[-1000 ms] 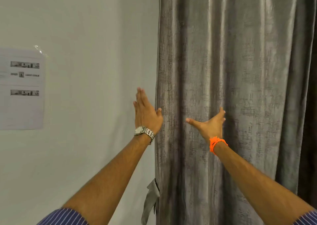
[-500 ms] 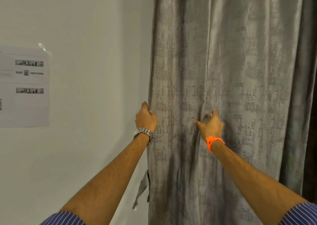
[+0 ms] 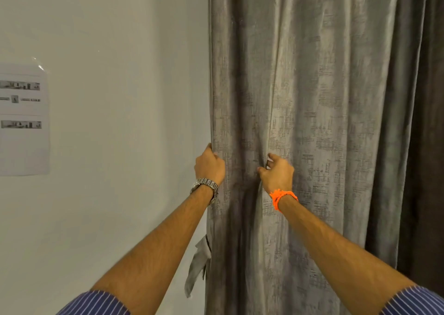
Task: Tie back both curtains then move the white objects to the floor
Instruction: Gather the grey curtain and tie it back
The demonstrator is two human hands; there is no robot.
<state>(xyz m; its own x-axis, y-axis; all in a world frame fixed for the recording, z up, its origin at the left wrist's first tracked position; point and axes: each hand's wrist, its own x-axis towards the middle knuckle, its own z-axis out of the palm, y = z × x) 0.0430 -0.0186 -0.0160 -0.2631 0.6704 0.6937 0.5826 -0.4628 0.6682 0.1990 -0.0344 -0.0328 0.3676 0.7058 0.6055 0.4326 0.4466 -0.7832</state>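
A tall grey velvet curtain (image 3: 312, 98) hangs in folds and fills the middle and right of the head view. My left hand (image 3: 209, 165), with a metal watch on its wrist, is closed on the curtain's left edge. My right hand (image 3: 276, 174), with an orange thread band on its wrist, pinches a fold of the same curtain a little to the right. A grey fabric tie-back strip (image 3: 198, 266) dangles by the curtain's left edge, below my left forearm. No white objects are in view.
A plain pale wall (image 3: 120, 98) takes up the left half. A printed paper sheet (image 3: 22, 120) is taped to it at the far left. A darker curtain panel (image 3: 425, 146) hangs along the right edge.
Both hands went from flat and open against the curtain to closed on its fabric. The right hand has shifted left toward the left hand, bunching the cloth.
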